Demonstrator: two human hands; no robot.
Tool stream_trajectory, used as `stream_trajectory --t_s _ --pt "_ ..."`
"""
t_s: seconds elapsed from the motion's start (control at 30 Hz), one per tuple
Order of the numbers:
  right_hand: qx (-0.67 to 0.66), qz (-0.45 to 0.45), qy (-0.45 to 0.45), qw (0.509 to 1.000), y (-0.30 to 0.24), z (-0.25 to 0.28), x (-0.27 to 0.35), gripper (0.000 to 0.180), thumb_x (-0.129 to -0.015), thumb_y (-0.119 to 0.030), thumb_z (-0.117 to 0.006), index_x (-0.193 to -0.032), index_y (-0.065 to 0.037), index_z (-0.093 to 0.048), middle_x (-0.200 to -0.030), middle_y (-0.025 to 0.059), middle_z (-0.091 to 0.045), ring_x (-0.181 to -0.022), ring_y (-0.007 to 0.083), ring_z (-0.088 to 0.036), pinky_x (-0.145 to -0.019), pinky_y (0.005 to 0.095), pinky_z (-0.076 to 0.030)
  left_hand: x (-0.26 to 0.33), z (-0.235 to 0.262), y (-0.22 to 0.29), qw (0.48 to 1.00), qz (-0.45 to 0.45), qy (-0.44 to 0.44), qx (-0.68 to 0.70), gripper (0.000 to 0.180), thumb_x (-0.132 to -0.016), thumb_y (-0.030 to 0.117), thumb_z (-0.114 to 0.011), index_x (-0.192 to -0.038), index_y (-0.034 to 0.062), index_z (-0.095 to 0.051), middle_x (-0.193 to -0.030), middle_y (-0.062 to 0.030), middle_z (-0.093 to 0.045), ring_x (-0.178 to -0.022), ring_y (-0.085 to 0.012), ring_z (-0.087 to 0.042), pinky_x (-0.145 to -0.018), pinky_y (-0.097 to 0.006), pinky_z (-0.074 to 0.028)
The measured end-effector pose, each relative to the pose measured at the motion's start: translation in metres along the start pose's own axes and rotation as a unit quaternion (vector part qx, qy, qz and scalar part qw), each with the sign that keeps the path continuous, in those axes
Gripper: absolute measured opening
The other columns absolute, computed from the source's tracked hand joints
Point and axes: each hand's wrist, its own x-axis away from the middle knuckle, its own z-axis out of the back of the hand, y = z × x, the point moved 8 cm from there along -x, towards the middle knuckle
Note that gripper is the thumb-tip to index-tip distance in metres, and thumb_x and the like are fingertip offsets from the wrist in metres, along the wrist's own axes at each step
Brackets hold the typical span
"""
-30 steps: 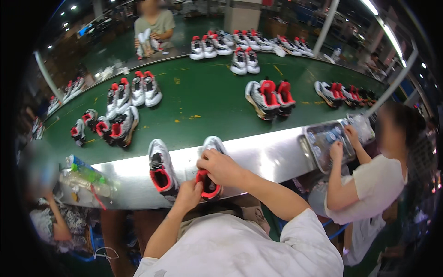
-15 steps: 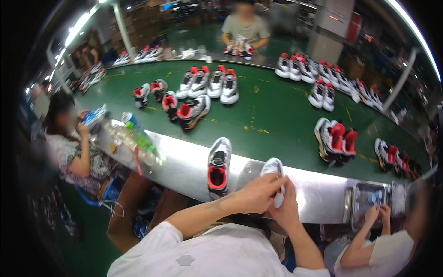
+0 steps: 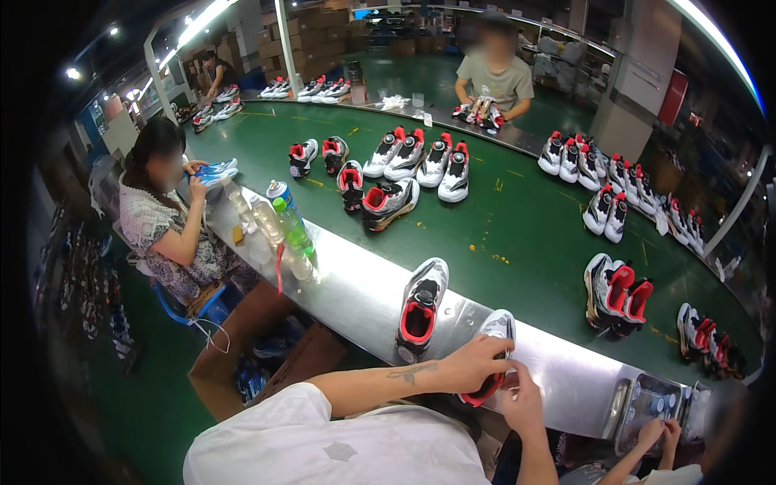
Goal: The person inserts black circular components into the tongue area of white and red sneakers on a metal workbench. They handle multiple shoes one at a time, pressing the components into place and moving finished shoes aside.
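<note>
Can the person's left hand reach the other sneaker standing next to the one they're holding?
Probably yes. The left hand rests on the held sneaker, and the other sneaker stands just beside it on the steel ledge, with nothing between them.

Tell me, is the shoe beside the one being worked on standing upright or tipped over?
Upright: the shoe rests sole-down on the metal ledge, its red opening facing up.

Sneaker (image 3: 495,339) at bench near edge: heel and opening hidden under both hands.
Right hand (image 3: 524,402): fingertips concealed behind left hand (image 3: 477,364).
Tray (image 3: 647,400), bench right end: contents too small to tell.
Far sneakers (image 3: 703,343): detail blurred.
</note>
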Motion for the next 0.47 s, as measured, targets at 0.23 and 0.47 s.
stream_trajectory --t_s 0.23,0.47 --pt "0.177 0.17 -0.166 0.955 -0.053 0.011 -0.06 0.027 -0.1 -0.013 -0.069 -0.126 -0.007 -0.072 -0.113 0.0148 -0.071 -0.104 0.0389 -0.07 -0.09 0.048 -0.057 0.043 0.004 -0.033 0.908 0.331 0.214 0.144 0.084 -0.081 0.003 -0.086 -0.154 -0.0039 -0.044 -0.14 -0.0283 -0.063 -0.128 -0.047 -0.065 -0.112 -0.048 -0.052" --pt "0.275 0.121 -0.296 0.907 -0.046 -0.011 -0.08 0.022 -0.102 -0.02 -0.069 -0.119 -0.005 -0.071 -0.117 0.0184 -0.073 -0.108 0.0394 -0.071 -0.091 0.0474 -0.058 0.051 -0.02 -0.048 0.92 0.353 0.159 0.057 0.04 -0.086 0.005 -0.078 -0.124 0.0017 -0.065 -0.112 -0.026 -0.074 -0.102 -0.0474 -0.072 -0.087 -0.05 -0.058"
